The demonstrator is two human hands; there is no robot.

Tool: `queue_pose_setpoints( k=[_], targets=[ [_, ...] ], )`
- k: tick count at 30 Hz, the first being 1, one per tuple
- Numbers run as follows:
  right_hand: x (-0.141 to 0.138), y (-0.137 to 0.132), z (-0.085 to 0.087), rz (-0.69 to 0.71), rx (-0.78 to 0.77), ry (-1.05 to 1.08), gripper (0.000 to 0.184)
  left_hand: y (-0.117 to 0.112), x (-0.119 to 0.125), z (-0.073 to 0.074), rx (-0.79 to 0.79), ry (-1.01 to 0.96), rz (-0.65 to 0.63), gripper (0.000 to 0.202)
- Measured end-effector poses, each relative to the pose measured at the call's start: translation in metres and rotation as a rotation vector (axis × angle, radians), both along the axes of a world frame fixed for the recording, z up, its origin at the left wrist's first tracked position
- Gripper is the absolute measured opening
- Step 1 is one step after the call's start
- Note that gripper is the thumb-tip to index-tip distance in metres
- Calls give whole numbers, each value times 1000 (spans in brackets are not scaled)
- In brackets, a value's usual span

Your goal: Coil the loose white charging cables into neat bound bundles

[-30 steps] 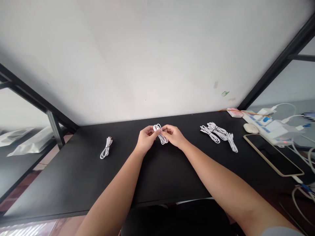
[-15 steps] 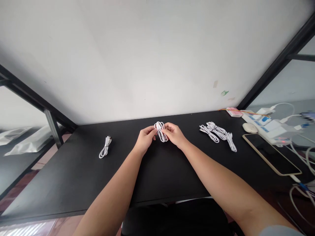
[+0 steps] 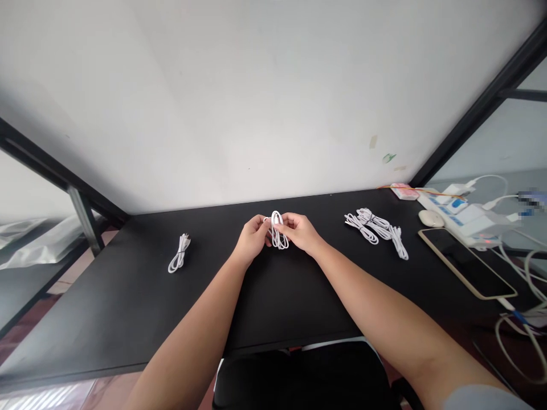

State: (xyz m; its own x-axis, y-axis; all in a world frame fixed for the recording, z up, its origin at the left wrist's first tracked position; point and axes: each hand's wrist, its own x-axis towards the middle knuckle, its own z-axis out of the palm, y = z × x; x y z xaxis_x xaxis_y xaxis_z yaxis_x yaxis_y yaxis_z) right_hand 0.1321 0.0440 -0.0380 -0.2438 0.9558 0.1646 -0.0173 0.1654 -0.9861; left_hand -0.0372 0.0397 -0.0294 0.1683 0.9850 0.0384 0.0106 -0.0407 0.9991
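Between my two hands is a white charging cable [image 3: 280, 238], wound into a long loop and held just above the black table [image 3: 299, 290]. My left hand [image 3: 253, 236] pinches its left side with thumb and fingers. From the right, my right hand [image 3: 299, 230] grips it, the thumb pressed across the coil's upper part. Some fingertips are hidden behind the loops. Off to the left lies a bundled white cable [image 3: 179, 253] with a dark tie around it. Several more tied white cables [image 3: 371, 225] lie in a group to the right.
At the right are a phone [image 3: 468, 262] with a cable plugged in, a white rounded case [image 3: 431, 218], a power strip [image 3: 444, 212] with chargers and a pink-white box [image 3: 404, 192]. A white wall [image 3: 256, 114] rises behind; dark metal posts [image 3: 85, 216] flank the table.
The coil has turned slightly more upright and its loops hang a little differently between my hands. Both hands keep hold of it. The view has shifted slightly.
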Motion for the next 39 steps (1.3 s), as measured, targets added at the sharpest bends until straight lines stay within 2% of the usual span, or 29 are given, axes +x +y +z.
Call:
queue_pose_setpoints(
  k=[6, 12, 16, 24, 27, 30, 35, 39],
  targets=[
    [-2, -1, 5, 8, -121, 97, 25, 0, -1, 1, 9, 99, 94, 38],
    [-5, -4, 8, 21, -179, 35, 21, 2, -4, 1, 53, 180, 120, 47],
    [-3, -5, 8, -13, -98, -117, 24, 2, -4, 0, 89, 281, 121, 54],
    [4, -11, 15, -100, 150, -381, 28, 1, -6, 2, 126, 355, 130, 50],
    [4, -11, 14, -118, 171, -385, 27, 1, -7, 3, 116, 340, 142, 51],
    [5, -8, 9, -108, 175, -397, 25, 3, -10, 2, 110, 349, 210, 50],
    [9, -5, 7, -134, 165, -494, 47, 10, -16, -3, 51, 285, 274, 43],
    [13, -3, 12, -222, 262, -658, 24, 13, -18, -7, 16, 262, 295, 38]
  ],
)
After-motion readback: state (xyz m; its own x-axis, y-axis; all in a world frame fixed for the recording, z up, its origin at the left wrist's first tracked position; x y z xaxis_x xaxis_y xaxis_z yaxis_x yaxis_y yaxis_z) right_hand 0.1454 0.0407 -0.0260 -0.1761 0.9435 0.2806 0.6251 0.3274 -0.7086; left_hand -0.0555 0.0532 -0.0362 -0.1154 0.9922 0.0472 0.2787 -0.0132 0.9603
